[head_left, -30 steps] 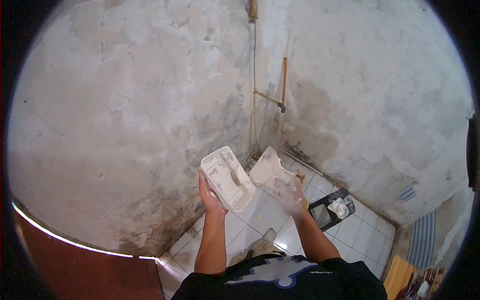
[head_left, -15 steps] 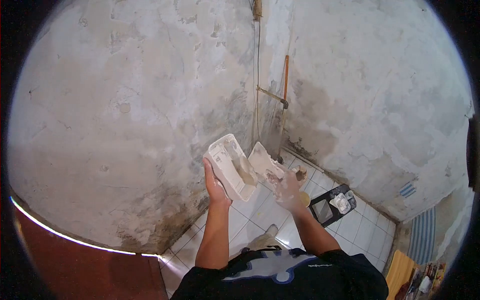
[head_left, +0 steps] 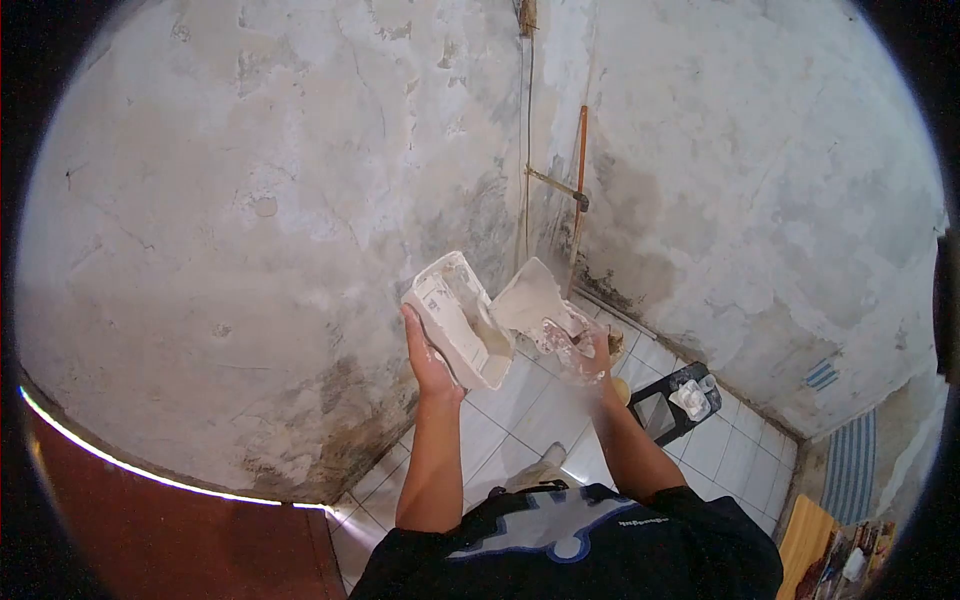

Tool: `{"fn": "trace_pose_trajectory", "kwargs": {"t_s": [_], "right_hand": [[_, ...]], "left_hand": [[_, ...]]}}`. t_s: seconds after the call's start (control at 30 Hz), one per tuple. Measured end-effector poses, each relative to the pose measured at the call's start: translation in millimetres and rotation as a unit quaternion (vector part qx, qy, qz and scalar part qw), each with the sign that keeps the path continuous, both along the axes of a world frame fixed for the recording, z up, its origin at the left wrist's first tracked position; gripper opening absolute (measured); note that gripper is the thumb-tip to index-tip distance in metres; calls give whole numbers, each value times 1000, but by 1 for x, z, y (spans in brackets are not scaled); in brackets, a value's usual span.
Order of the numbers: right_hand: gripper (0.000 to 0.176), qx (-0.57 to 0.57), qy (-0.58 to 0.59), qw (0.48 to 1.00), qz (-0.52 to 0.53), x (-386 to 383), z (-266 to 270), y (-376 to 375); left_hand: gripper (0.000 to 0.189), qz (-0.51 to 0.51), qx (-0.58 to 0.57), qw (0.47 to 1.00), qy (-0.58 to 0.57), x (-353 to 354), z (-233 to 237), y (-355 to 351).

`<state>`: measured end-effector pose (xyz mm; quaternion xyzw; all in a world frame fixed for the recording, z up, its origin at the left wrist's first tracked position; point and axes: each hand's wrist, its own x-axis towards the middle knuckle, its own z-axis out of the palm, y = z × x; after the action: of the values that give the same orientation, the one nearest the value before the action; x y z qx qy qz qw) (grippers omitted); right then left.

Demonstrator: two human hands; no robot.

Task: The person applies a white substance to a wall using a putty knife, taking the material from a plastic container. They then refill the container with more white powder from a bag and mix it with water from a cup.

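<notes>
Now, the tub (head_left: 440, 325) sits in the left hand (head_left: 432, 368), the spreader (head_left: 530, 293) in the right (head_left: 583, 357)
Left fingers half open, cupping the tub's outer side; right hand, smeared white, closed on the spreader's near end, its broad blade at the tub's rim

A white rectangular tub (head_left: 445, 335) is resting tilted in the left hand (head_left: 432, 368), its open side showing whitish paste that is coating the inner walls and rim. A broad, flat, pale scraper (head_left: 531, 294) is slanting from the right hand (head_left: 583, 358), wearing whitish smears and reaching close beside the tub's rim, contact being unclear
</notes>
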<state>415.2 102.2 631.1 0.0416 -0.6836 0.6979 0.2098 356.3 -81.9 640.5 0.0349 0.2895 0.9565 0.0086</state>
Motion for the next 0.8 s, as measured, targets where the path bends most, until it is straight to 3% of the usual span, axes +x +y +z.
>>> {"fn": "trace_pose_trajectory", "kwargs": {"t_s": [0.13,0.2,0.33,0.4,0.53,0.6,0.63,0.7,0.73,0.8], "right_hand": [[35,-28,14,999,-28,4,-1,-8],[35,133,81,982,-105,7,-3,-9],[32,125,78,983,-111,1,-10,-8],[30,261,87,943,-185,7,0,-14],[29,148,113,968,-169,6,-9,-7],[30,319,158,912,-202,14,2,-6],[30,319,157,912,-204,11,-9,-2],[33,449,73,869,-193,-1,-40,9],[33,449,74,869,-194,0,-30,5],[35,344,32,933,-103,3,0,-10]], "left_hand": [[67,1,8,1000,-9,0,4,0],[68,-3,11,1000,-8,0,3,1],[68,-16,25,1000,-6,-4,6,3],[68,-27,33,999,-7,-5,6,4],[68,-21,30,999,9,-10,1,7],[67,-21,32,999,11,-13,1,8],[67,-23,31,999,10,-14,1,9],[68,-25,24,999,5,-15,3,12],[68,-25,24,999,6,-17,1,13],[69,-51,41,998,21,-21,-6,12]]}}
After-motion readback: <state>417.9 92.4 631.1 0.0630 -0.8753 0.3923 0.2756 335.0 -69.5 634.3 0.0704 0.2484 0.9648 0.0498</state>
